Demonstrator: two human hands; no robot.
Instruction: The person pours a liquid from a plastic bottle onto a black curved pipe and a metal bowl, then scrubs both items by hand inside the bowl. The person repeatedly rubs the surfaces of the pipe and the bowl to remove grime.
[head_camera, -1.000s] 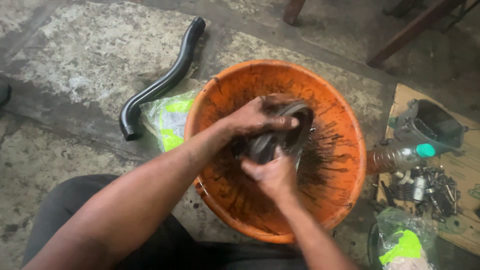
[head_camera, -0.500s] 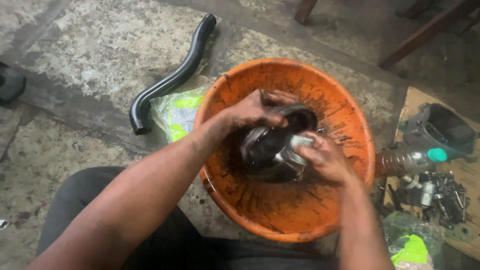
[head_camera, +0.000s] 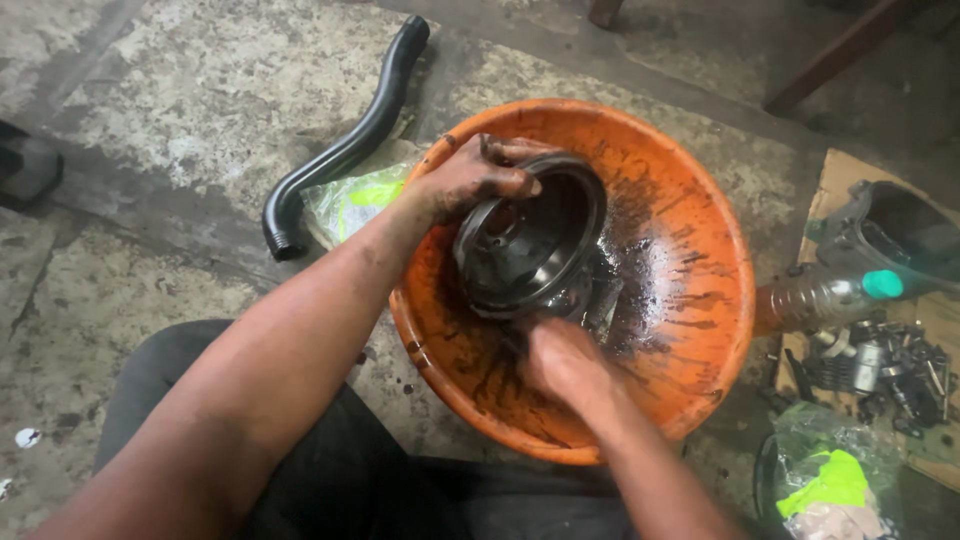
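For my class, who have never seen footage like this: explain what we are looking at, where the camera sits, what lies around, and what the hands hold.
The picture comes from a camera worn on a person's head, looking down at their own two bare hands. There is no machine here.

The person crouches over an orange basin on a rough concrete floor. The basin's inside is streaked with dark, oily liquid.

The left hand grips the rim of a round, black metal part, holding it tilted inside the basin. The right hand is closed just below that part; what it holds is hidden.

Beyond the basin lies a curved black hose beside a clear plastic bag. To the right, on cardboard, sit a grey housing, a plastic bottle with a green cap and a heap of small metal pieces.
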